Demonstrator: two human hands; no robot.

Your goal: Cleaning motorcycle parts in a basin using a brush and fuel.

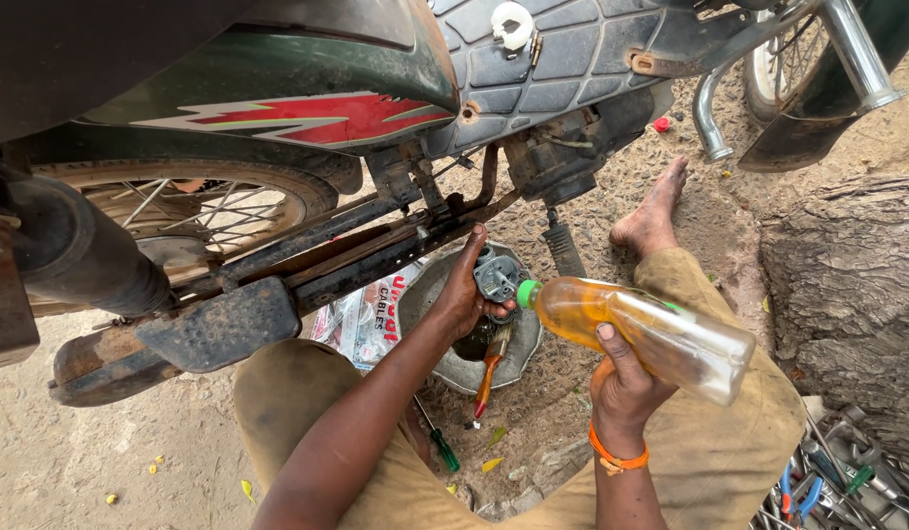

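Right hand (pixel 623 385) clamped around clear plastic bottle of amber liquid (pixel 643 332), tipped, green cap against small grey metal engine part (pixel 497 277). Left hand (pixel 464 294) closed on that part, above dented round metal pan (pixel 518 353) beneath dark green motorcycle (pixel 307 79).

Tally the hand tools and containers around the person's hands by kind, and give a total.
Plastic bottle of amber liquid, in the right hand: 1
Metal basin: 1
Brush with orange handle: 1
Green-handled screwdriver: 1
Grey metal part in the left hand: 1
Total: 5
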